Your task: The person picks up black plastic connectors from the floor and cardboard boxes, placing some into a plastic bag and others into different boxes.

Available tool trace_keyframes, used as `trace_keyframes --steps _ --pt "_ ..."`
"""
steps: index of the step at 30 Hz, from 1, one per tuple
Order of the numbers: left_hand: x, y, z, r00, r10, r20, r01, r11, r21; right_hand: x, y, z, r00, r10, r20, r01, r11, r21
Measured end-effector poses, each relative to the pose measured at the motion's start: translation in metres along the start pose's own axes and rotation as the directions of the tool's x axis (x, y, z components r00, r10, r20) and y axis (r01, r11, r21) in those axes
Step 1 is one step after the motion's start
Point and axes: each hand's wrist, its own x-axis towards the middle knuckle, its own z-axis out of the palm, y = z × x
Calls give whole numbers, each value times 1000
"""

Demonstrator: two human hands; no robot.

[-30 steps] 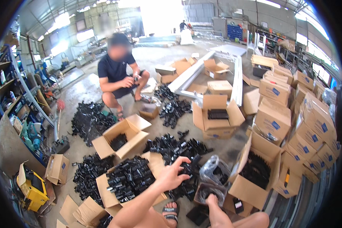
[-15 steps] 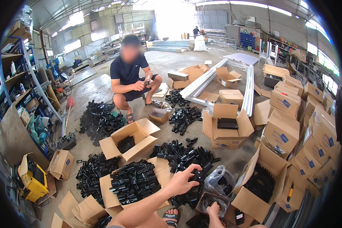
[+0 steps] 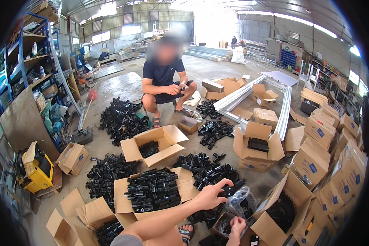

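Two hands at work by a small lined box, black parts all round

Landmark: small cardboard box (image 3: 219,233) lined with clear plastic. Right hand (image 3: 237,225) over its right side, fingers drawn together; cannot tell whether anything is pinched. Left hand (image 3: 212,196) beyond and left of the box, thumb and fingers spread in a curve beside a black part (image 3: 236,187); cannot tell whether the grip is closed on it.

Just beyond the box: clear plastic bag (image 3: 238,201), dark pieces inside. Farther beyond, slightly left: loose heap of black parts (image 3: 205,170). Left of the box: open carton (image 3: 121,192) heaped with more such parts. Right of it: large open carton (image 3: 266,229), dark pieces inside.

Well beyond the box, to the left: co-worker (image 3: 164,76) squatting, hands together at a small dark piece. Far right of the box: stacked closed cartons (image 3: 311,160). Far left: yellow machine (image 3: 41,175) on the floor.
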Motion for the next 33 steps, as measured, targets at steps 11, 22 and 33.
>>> trace_keyframes --steps 11,22,33 --pt "-11 12 19 991 135 -23 -137 982 -131 -106 -215 111 915 -386 113 325 875 360" --pt "-20 22 17 995 99 3 -96 965 -243 -118 -227 109 900 -435 21 398 842 363" --pt "-22 28 16 998 65 25 -56 960 -273 -126 -231 107 891 -455 0 426 835 349"
